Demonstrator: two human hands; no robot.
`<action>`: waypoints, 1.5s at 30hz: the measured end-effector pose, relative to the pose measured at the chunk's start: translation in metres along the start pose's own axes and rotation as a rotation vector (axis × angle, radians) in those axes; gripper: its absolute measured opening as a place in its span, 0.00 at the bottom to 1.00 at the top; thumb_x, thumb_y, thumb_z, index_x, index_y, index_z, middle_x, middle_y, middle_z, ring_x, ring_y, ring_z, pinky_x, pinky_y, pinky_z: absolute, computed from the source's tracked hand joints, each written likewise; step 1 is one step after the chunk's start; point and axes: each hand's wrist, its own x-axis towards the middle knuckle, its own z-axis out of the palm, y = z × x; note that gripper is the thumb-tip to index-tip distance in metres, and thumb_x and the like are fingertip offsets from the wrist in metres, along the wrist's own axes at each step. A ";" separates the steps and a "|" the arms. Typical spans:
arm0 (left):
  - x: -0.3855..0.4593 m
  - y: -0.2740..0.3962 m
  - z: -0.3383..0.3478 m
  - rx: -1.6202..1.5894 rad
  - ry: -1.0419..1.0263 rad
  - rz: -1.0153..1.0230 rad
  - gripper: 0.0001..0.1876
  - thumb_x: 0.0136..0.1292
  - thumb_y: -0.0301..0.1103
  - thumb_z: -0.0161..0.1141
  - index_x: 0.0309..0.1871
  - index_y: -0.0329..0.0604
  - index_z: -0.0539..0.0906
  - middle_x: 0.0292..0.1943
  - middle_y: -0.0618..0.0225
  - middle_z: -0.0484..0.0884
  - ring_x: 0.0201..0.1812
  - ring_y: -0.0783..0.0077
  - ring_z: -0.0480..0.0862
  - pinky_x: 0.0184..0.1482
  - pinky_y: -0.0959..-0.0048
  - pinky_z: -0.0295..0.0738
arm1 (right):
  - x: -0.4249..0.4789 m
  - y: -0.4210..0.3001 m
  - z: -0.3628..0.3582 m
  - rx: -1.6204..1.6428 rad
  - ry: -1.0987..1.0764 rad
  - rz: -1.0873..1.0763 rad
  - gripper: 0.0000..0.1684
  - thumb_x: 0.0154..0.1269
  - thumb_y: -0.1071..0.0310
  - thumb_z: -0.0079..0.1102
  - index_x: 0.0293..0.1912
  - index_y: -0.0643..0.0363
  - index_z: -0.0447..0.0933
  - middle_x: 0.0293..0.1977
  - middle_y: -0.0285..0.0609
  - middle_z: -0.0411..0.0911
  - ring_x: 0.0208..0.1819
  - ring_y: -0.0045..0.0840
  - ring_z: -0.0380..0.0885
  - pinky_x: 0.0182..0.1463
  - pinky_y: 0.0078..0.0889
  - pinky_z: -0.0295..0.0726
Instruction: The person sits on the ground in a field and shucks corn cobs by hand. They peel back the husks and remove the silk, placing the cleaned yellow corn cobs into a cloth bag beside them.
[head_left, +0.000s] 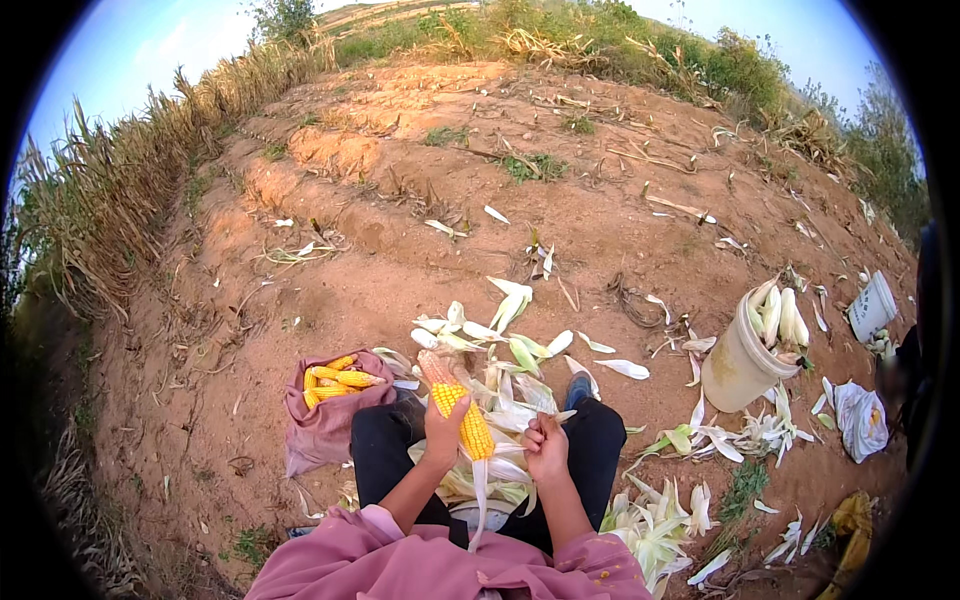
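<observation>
My left hand (444, 431) grips a mostly bare yellow corn cob (471, 429) between my knees; its upper end looks pale pinkish, and a strip of pale husk (480, 495) hangs from its lower end. Just right of the cob, my right hand (547, 448) has its fingers closed on what looks like a piece of corn husk (564, 416). Pale husks (517, 397) are piled beneath and beyond both hands. Beside my left knee, a pink cloth sack (322, 435) holds several husked yellow cobs (341, 379).
A beige plastic bucket (731, 375) with unhusked corn (784, 315) stands at right. Farther right are a white bucket (872, 307), a white plastic bag (859, 420) and part of a dark-clothed person. Husks (652, 525) and stubble lie on the soil; dry stalks (97, 217) stand at left.
</observation>
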 end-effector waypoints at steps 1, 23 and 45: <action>0.012 0.007 0.000 -0.136 0.053 -0.030 0.17 0.61 0.29 0.59 0.52 0.37 0.68 0.39 0.69 0.75 0.38 0.78 0.76 0.41 0.76 0.73 | 0.001 0.002 -0.005 0.014 0.028 0.029 0.02 0.68 0.70 0.48 0.37 0.56 0.67 0.25 0.36 0.67 0.19 0.13 0.60 0.22 0.15 0.63; -0.011 0.021 0.024 0.408 -0.164 0.103 0.24 0.53 0.36 0.68 0.47 0.36 0.69 0.37 0.65 0.77 0.37 0.76 0.76 0.39 0.76 0.72 | -0.028 0.048 0.023 -1.292 -0.327 -0.553 0.34 0.63 0.58 0.56 0.62 0.64 0.56 0.55 0.56 0.67 0.58 0.39 0.68 0.60 0.35 0.67; -0.011 0.036 0.038 -0.200 -0.254 -0.271 0.25 0.72 0.46 0.39 0.53 0.30 0.72 0.46 0.55 0.80 0.44 0.65 0.81 0.47 0.69 0.77 | -0.034 0.047 0.026 -1.007 -0.332 -0.430 0.33 0.60 0.59 0.60 0.58 0.63 0.58 0.51 0.46 0.68 0.53 0.29 0.70 0.57 0.30 0.68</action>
